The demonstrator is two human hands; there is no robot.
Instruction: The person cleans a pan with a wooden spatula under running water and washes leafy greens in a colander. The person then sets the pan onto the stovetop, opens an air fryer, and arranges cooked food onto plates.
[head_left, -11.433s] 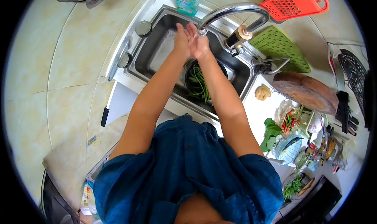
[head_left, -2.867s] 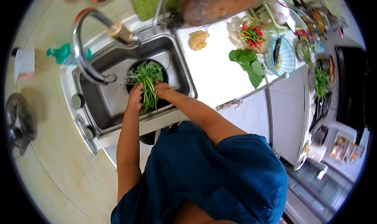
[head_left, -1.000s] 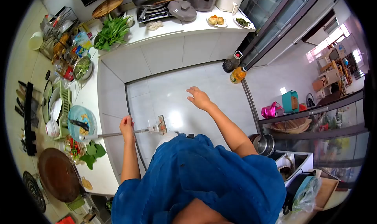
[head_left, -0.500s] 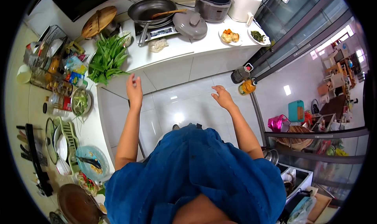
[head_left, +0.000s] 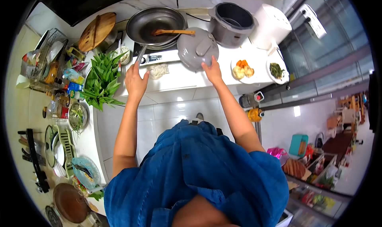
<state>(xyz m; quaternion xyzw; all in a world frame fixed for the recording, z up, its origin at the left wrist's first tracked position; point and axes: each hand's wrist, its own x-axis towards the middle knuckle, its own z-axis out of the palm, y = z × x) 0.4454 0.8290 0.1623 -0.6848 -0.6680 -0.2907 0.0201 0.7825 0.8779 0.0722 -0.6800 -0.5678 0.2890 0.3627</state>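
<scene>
My left hand [head_left: 135, 83] reaches over the counter's front edge with fingers stretched out, just below the handle [head_left: 141, 54] of a dark frying pan [head_left: 153, 18]. Whether its fingertips touch that handle I cannot tell. A wooden spatula [head_left: 175, 32] lies across the pan, which sits on an induction cooker [head_left: 161, 57]. My right hand [head_left: 213, 73] has its fingers apart at the near rim of a grey pot lid [head_left: 195, 48]; it appears to touch or nearly touch it. A crumpled cloth [head_left: 158, 71] lies between the hands.
Leafy greens [head_left: 101, 81] stand at the left. A grey cooker pot [head_left: 232, 24] and a white appliance [head_left: 271, 26] are at the back right, behind two plates of food [head_left: 254, 76]. Bottles [head_left: 250, 99] stand on the floor. A wooden lid [head_left: 97, 30] leans at the back left.
Both my hands have moved forward, from above the floor to the counter. My left hand is now near the pan handle, my right hand at the lid. The view has shifted closer to the counter.
</scene>
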